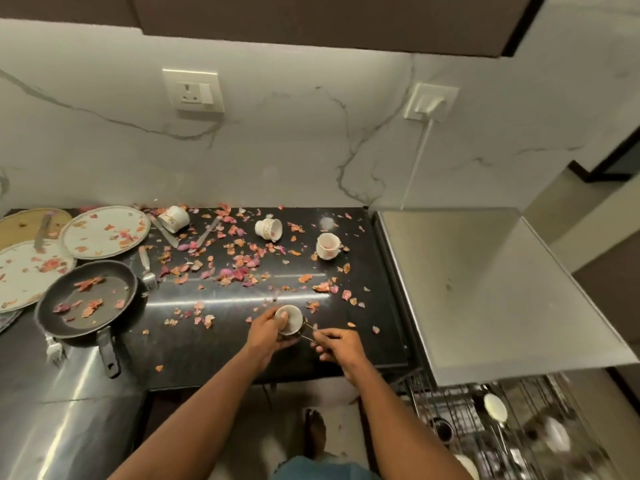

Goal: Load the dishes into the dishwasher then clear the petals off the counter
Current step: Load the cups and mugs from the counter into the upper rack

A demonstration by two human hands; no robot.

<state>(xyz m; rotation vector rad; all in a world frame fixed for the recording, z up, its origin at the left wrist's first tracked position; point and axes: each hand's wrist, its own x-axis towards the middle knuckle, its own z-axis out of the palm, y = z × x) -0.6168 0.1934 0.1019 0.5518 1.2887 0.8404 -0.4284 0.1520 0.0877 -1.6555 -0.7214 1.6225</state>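
1. Left hand [268,336] wrapped round a white cup [290,319], thumb over the rim, near the front edge of the black counter [214,344].
2. Right hand [341,346] just at 3 o'clock of the cup, pinching a thin metal utensil [309,332]; kind unclear.
3. Petals [239,268] strewn at 12 o'clock; frying pan [86,299] at 9 o'clock.
4. Dishwasher rack [502,427] pulled out at 4 o'clock.

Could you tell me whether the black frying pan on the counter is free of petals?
No, several pink and orange petals lie inside the frying pan.
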